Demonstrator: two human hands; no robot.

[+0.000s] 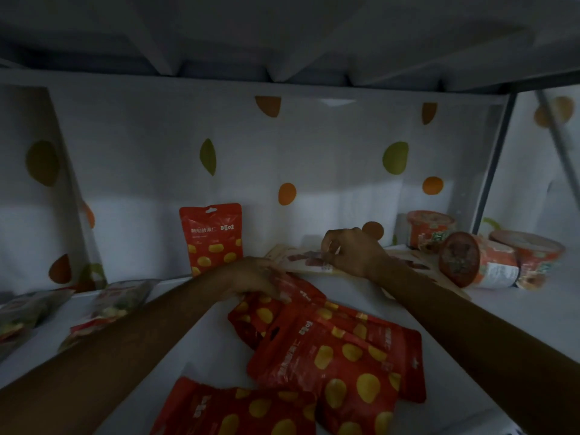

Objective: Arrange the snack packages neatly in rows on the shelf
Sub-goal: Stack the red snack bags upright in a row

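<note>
One red snack pouch with yellow spots (211,238) stands upright against the back wall of the white shelf (201,337). Several more of the same red pouches (332,350) lie in a loose overlapping pile in the middle and front. My left hand (255,279) reaches over the far end of the pile and holds the top edge of a red pouch (292,290). My right hand (351,252) is farther back, its fingers pinching a flat beige packet (301,260) that lies behind the pile.
Clear bags with red and green contents (116,304) lie at the left. Orange instant-food cups (477,262) sit at the back right, one tipped on its side. A grey metal post (492,171) stands at the right. The shelf above hangs low overhead.
</note>
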